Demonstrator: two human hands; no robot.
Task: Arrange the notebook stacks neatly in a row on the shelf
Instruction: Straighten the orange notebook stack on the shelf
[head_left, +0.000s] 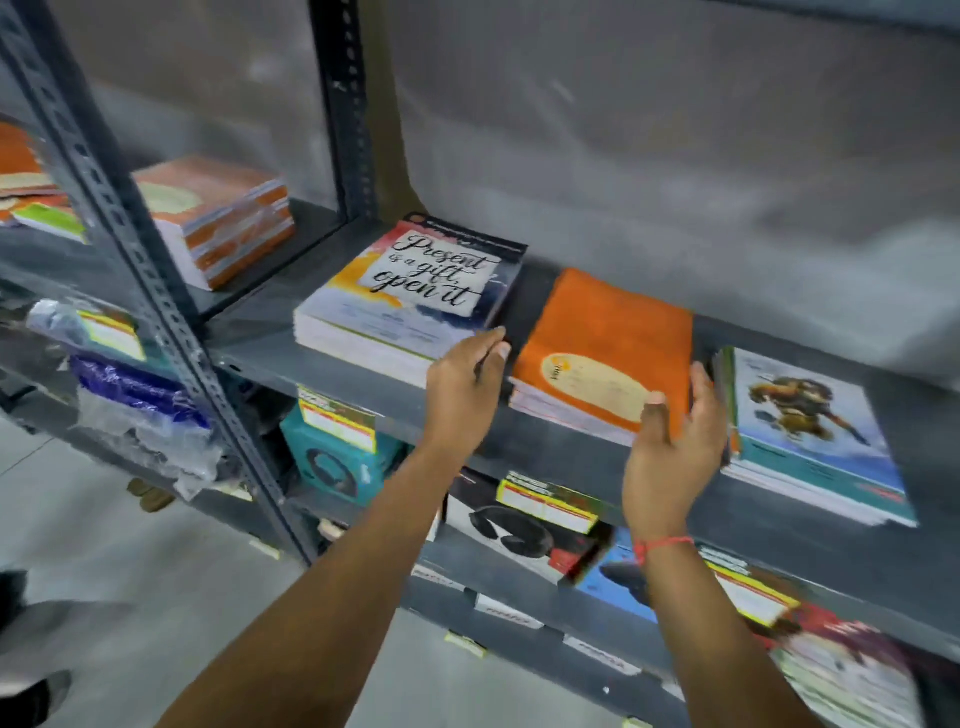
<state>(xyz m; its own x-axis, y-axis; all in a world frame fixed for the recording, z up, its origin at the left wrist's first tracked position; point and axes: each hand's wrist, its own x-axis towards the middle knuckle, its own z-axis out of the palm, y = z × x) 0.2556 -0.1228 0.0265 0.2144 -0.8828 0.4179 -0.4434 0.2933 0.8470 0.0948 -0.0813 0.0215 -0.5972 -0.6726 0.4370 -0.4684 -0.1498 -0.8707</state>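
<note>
Standing beside the grey shelf (322, 364), I saw 3 stacks in its right bay: the lettered stack (410, 291), then the left hand (462, 389), open, fingertips at that stack's near right corner, then the orange stack (602, 348), skewed, with the right hand (670, 452) open against its right edge, thumb on the cover, and the teal stack (810, 436) just beside. A hard sideways push, I judged, could fan the loose orange covers or knock the teal stack, already overhanging the front lip, off the shelf.
</note>
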